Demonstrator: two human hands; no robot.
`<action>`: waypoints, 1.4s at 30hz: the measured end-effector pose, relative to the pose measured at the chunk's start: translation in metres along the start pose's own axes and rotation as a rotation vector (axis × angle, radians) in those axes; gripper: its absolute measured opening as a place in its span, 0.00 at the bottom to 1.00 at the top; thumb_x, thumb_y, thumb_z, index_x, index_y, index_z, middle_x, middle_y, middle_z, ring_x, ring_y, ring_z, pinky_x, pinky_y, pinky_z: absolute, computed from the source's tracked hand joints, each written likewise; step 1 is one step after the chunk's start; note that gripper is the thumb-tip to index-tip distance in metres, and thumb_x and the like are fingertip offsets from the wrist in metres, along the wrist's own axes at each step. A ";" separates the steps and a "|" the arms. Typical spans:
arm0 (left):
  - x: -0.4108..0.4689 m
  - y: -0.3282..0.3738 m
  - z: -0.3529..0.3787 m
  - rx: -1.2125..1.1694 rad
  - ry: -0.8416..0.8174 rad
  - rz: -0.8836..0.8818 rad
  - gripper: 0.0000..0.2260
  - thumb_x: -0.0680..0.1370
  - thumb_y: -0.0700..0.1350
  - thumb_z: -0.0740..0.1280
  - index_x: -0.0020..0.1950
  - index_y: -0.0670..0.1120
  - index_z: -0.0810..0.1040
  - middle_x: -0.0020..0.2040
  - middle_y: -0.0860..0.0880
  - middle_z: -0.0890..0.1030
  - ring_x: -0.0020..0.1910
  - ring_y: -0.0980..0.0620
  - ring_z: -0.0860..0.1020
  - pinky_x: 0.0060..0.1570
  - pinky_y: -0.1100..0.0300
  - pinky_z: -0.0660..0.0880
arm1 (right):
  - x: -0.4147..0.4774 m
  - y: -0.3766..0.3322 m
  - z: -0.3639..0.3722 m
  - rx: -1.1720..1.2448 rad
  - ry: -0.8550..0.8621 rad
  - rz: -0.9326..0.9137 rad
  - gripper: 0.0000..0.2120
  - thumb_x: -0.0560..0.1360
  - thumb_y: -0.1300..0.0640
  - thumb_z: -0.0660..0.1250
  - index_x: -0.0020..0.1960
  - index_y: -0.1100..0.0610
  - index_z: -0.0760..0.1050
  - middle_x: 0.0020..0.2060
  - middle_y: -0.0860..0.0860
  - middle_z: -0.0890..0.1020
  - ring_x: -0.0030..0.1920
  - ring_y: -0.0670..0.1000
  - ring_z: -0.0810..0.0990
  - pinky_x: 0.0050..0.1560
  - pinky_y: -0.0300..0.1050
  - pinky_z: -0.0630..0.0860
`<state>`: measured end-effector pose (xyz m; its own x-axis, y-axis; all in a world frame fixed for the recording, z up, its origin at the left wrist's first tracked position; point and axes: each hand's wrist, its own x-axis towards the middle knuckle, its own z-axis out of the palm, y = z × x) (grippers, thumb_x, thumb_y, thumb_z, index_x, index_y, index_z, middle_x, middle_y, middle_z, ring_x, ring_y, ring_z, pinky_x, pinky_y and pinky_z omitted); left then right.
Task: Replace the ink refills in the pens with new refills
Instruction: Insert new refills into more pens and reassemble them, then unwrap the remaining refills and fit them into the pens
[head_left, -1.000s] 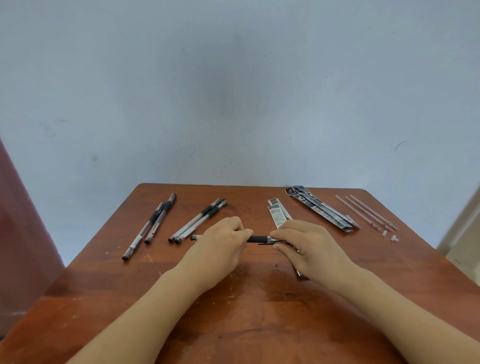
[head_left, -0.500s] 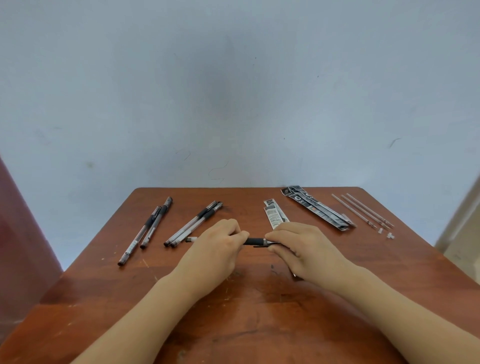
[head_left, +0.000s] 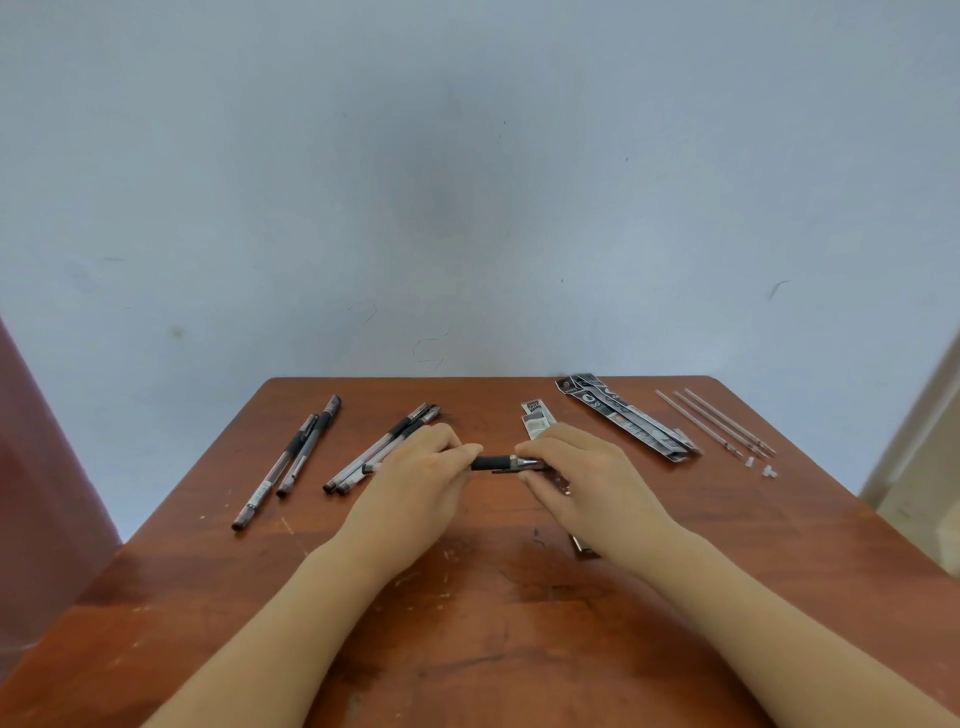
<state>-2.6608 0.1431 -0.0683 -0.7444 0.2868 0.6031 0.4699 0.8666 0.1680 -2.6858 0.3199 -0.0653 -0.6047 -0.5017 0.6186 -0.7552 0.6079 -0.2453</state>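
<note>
**Left hand** (head_left: 415, 486), fingers curled round the barrel of a black-grip pen (head_left: 493, 462) held just above the middle of the tabletop (head_left: 467, 623). **Right hand** (head_left: 589, 483) pinches its metal tip end.

**Risk:** a slipping twist could fling small parts off the edge.

**Setting:** scratched reddish-brown wood, with a bare pale-blue wall (head_left: 467, 208) behind.

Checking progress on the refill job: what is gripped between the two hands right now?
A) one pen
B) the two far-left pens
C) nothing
A: the left hand and right hand each grip an end of the pen, whose black grip section shows between them.
</note>
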 end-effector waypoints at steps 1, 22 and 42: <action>0.000 -0.001 -0.001 -0.024 0.019 -0.028 0.10 0.67 0.34 0.68 0.47 0.38 0.81 0.34 0.46 0.77 0.31 0.50 0.75 0.32 0.65 0.67 | 0.001 -0.003 0.001 0.004 0.035 0.023 0.16 0.70 0.53 0.58 0.50 0.60 0.79 0.38 0.51 0.80 0.35 0.44 0.73 0.41 0.35 0.69; -0.005 -0.063 -0.025 0.083 0.003 -0.746 0.13 0.76 0.34 0.55 0.52 0.38 0.78 0.51 0.40 0.72 0.42 0.48 0.68 0.41 0.60 0.65 | -0.015 -0.031 0.023 -0.082 -0.478 -0.065 0.29 0.73 0.38 0.49 0.58 0.57 0.76 0.56 0.53 0.78 0.57 0.55 0.76 0.54 0.50 0.74; -0.004 -0.058 -0.021 0.174 -0.050 -0.624 0.13 0.77 0.42 0.57 0.55 0.46 0.79 0.54 0.46 0.78 0.54 0.45 0.70 0.50 0.54 0.69 | -0.013 -0.033 0.020 -0.079 -0.522 -0.077 0.38 0.68 0.35 0.39 0.67 0.54 0.68 0.65 0.50 0.69 0.67 0.51 0.65 0.65 0.45 0.63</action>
<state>-2.6751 0.0831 -0.0637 -0.8758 -0.2774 0.3950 -0.1393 0.9288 0.3435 -2.6576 0.2942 -0.0802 -0.6088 -0.7740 0.1741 -0.7933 0.5916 -0.1441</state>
